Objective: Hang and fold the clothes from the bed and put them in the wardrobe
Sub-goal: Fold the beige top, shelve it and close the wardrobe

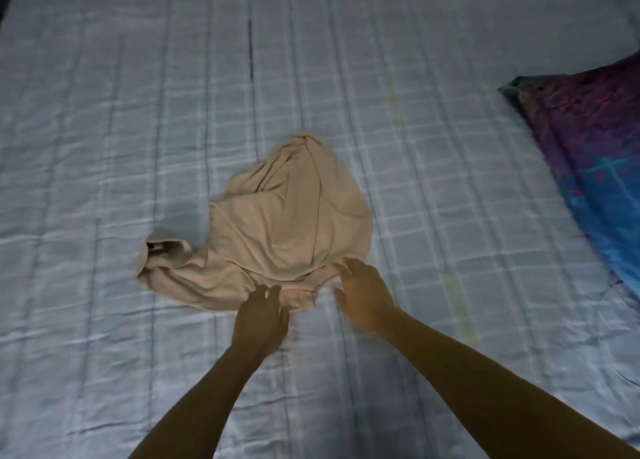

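Pale blue checked bed [138, 112], a crumpled beige garment [284, 223] mid-sheet, a purple-blue pillow [595, 153] at its right edge.

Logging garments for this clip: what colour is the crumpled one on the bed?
Plain beige garment, no pattern; head view, the only one.

Dim, bluish light washing over the bed sheet [138, 112], soft shadow pooling beside the beige garment [284, 223], right hand [363, 295] smearing with motion blur, forearms showing dark, top left corner darkening, sheet lines bowing toward edges, fine detail going soft
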Motion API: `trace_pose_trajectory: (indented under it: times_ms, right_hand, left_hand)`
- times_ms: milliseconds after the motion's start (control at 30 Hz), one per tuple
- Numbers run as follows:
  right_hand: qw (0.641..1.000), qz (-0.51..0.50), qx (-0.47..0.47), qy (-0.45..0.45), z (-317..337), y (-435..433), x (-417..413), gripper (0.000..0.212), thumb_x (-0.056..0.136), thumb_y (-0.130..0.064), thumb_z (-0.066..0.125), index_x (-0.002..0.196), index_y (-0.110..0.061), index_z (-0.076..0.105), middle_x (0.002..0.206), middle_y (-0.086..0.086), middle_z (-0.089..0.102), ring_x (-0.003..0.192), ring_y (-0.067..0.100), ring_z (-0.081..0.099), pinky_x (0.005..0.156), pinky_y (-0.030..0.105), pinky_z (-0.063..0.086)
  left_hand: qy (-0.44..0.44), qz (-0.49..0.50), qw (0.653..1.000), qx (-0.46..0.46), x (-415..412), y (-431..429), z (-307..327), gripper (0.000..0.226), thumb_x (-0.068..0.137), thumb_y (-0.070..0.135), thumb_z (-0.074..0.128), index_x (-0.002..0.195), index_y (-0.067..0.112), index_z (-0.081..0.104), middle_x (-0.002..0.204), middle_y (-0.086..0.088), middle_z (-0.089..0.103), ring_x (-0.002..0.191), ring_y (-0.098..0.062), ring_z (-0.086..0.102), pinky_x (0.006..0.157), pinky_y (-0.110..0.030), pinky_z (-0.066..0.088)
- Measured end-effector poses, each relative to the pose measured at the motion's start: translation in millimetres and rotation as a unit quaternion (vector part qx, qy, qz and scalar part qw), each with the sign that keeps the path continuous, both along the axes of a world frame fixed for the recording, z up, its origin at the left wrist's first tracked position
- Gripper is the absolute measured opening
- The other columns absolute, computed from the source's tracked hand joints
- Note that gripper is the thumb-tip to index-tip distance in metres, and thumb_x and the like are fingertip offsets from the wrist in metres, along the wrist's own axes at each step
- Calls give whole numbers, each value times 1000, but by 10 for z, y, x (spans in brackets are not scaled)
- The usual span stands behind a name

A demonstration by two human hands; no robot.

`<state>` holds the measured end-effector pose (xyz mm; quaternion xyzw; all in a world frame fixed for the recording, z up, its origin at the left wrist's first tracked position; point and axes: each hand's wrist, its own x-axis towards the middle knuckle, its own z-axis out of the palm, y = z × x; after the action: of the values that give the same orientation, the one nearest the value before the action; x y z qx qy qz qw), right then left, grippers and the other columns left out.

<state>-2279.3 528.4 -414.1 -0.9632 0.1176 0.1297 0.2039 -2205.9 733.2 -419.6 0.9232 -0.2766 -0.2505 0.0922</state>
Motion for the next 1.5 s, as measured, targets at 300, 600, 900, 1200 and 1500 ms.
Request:
trace_pose_trajectory:
  times_ms: [300, 600, 900, 1200, 1500]
  right_hand:
    - [991, 20, -130, 12, -1016, -188, 322, 64, 72, -16, 66, 133, -11, 47, 139, 15, 45, 128, 37, 41, 103, 50, 33]
    - [991, 52, -126, 2, -879, -313, 524, 47, 50, 3, 76, 95, -8, 65, 84, 13, 62, 71, 35, 59, 57, 37, 50]
    - [995, 49, -67, 63, 386, -85, 271, 39, 92, -24, 44, 130, -17, 46, 116, 10, 57, 98, 33, 59, 76, 37, 46]
    - [990, -118, -37, -70, 2564, -91, 60, 21, 82, -18, 58, 103, -17, 59, 100, 3, 64, 92, 24, 60, 71, 30, 44]
    - [901, -242, -37, -357, 4419, -54, -163, 12, 89, -16, 56, 86, -12, 68, 84, 8, 69, 77, 26, 62, 58, 31, 36]
  left_hand:
    - [-79, -75, 994, -13, 72, -86, -937, 69, 74, 53, 58, 126, 9, 50, 124, -18, 52, 111, -36, 50, 93, -47, 43]
    - [-68, -40, 992, -101, 315, -65, -827, 31, 83, 31, 43, 102, 19, 64, 94, -6, 62, 82, -28, 57, 69, -37, 47]
    - [24, 12, 989, -143, 645, 194, 311, 49, 91, 50, 34, 95, 14, 66, 88, -9, 71, 85, -30, 65, 70, -32, 44]
    - [-119, 5, 945, -305, 777, 115, 2529, 15, 92, 29, 42, 89, 34, 56, 76, -3, 68, 69, -25, 63, 58, -30, 40]
    - [-256, 25, 869, -422, 568, 348, 4323, 19, 94, 15, 50, 100, 27, 64, 86, 5, 70, 75, -14, 63, 61, -31, 45]
